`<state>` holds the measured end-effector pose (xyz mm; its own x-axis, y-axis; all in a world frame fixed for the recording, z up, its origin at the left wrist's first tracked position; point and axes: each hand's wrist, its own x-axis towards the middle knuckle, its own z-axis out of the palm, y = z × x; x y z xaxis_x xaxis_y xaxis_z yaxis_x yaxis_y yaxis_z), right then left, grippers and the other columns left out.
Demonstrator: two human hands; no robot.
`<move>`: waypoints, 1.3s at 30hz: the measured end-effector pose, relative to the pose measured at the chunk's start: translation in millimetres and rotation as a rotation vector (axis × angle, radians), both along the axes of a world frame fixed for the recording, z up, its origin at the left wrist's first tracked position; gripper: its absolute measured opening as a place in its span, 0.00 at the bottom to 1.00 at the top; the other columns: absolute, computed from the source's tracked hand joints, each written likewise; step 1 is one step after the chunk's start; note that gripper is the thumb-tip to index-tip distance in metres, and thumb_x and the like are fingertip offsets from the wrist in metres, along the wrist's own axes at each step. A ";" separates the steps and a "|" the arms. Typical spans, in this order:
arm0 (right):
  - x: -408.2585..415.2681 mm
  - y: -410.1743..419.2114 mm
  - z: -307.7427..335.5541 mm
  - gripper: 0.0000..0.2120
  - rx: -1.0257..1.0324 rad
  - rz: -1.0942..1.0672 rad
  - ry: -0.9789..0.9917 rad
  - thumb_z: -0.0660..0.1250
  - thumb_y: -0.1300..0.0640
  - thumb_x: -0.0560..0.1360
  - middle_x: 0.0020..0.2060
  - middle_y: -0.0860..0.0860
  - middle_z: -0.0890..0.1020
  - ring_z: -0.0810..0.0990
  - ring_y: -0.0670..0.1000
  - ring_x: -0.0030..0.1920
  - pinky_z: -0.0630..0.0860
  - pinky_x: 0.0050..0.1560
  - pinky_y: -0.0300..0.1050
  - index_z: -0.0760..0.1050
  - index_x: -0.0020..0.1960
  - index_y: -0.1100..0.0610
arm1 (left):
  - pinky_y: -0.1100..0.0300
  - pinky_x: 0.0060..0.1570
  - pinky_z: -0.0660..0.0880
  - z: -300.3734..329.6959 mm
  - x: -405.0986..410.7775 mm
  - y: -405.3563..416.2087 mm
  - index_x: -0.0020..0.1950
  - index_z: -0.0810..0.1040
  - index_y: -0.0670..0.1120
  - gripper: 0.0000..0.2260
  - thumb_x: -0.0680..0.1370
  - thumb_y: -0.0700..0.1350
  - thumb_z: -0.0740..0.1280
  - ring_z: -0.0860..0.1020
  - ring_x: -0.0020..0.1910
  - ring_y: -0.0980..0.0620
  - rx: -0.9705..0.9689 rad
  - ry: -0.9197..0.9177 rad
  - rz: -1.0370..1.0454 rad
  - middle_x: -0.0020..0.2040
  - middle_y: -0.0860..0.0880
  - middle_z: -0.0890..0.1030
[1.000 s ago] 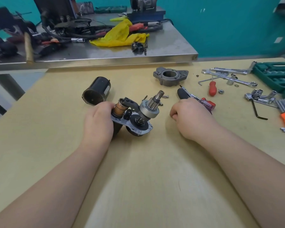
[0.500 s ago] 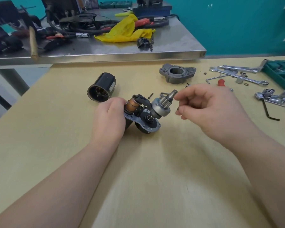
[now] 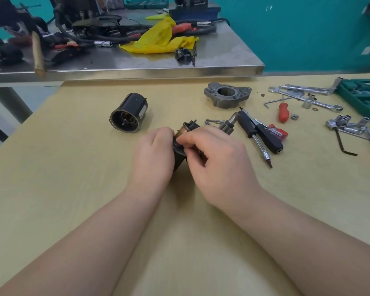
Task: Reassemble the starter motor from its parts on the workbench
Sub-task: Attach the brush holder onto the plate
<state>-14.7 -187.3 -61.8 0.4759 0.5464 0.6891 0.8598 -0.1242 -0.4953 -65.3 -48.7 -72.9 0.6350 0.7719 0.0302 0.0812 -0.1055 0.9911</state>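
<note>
Pale wooden workbench (image 3: 51, 189) under everything, steel table (image 3: 222, 60) and teal wall behind.

Far left on the wood: black motor can (image 3: 129, 113), on its side, open mouth facing near-left, well apart from both hands. Probably heavy for its size, rigid, smooth-sided and prone to roll; best taken round the barrel, never by the open rim.

Next, left hand (image 3: 153, 154): knuckles up, fingers curled down round the near end of the half-built motor core (image 3: 186, 130), steadying it against the bench. Forearm low, running in from lower left.

Centre: the motor core itself, mostly hidden between the two hands. Showing only a copper-coloured band, a dark lever on top, and the steel gear shaft (image 3: 229, 122) poking out toward upper right. Judged dense, stiff, all metal, likely greasy. Safest hold on the solid body or shaft; copper part better left unsqueezed.

Right hand (image 3: 218, 165): laid over the core from the right, fingers bent, fingertips (image 3: 185, 141) pinching at the plate just under the copper band. Cannot tell whether a small loose piece sits between them. Wrist slightly raised, forearm in from lower right.

Further right: grey end housing (image 3: 226, 96) lying flat, untouched, then black screwdriver (image 3: 259, 133), wrenches and sockets.
</note>
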 end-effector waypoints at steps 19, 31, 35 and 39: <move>-11.8 -0.7 -2.3 0.13 0.193 -0.114 0.692 0.77 0.62 0.77 0.41 0.37 0.88 0.87 0.42 0.44 0.84 0.49 0.45 0.87 0.44 0.43 | 0.49 0.37 0.64 0.2 0.5 -7.1 0.36 0.66 0.48 0.11 0.73 0.53 0.59 0.64 0.33 0.50 0.095 0.062 0.061 0.30 0.53 0.66; -11.9 -4.1 -3.6 0.13 0.204 -0.088 0.720 0.76 0.63 0.77 0.38 0.41 0.87 0.84 0.48 0.39 0.84 0.46 0.52 0.88 0.43 0.45 | 0.48 0.38 0.61 0.8 0.4 -6.8 0.36 0.63 0.47 0.10 0.74 0.50 0.60 0.63 0.36 0.48 0.097 0.040 0.075 0.31 0.53 0.64; -12.0 -7.0 -3.9 0.14 0.228 -0.087 0.708 0.75 0.64 0.77 0.35 0.41 0.85 0.83 0.52 0.36 0.79 0.38 0.41 0.87 0.42 0.44 | 0.49 0.38 0.61 -0.2 0.8 -6.3 0.37 0.62 0.47 0.11 0.74 0.50 0.60 0.61 0.35 0.50 0.092 0.038 0.071 0.32 0.54 0.63; -10.9 -14.8 1.3 0.14 0.287 -0.082 0.635 0.74 0.64 0.77 0.37 0.45 0.86 0.83 0.52 0.36 0.79 0.38 0.43 0.86 0.44 0.45 | 0.48 0.38 0.62 -2.0 2.4 -4.7 0.38 0.63 0.47 0.11 0.74 0.51 0.61 0.63 0.36 0.49 0.077 0.047 0.086 0.32 0.53 0.64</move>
<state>-25.5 -202.1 -60.6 0.8662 0.3297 0.3755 0.3863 0.0347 -0.9217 -62.9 -53.5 -74.9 0.5689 0.8200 0.0627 0.1396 -0.1714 0.9753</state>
